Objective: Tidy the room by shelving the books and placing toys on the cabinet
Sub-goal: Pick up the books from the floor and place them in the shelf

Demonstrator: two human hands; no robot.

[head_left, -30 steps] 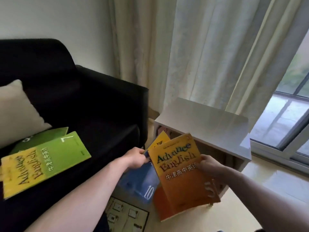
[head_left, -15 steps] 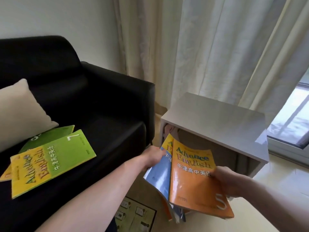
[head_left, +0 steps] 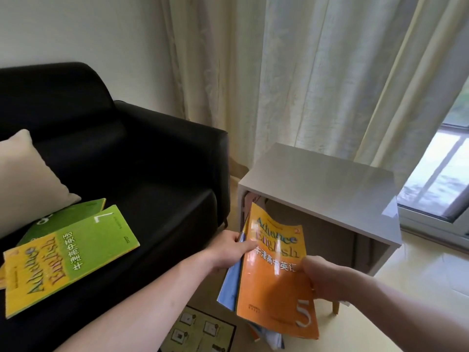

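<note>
Head view, left to right: glossy green book (head_left: 76, 252), lower left, flat on black leather sofa (head_left: 157, 174). Left grip (head_left: 228, 252) pinches blue book (head_left: 229, 283); right grip (head_left: 327, 278) clasps curling orange book (head_left: 274, 295), centre, before white cabinet (head_left: 322, 184). Cabinet interior dim.

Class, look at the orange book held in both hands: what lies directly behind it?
Behind the orange book a blue book shows along its left edge, with more page edges poking out below. How many books are stacked there stays hidden by the cover.
</note>
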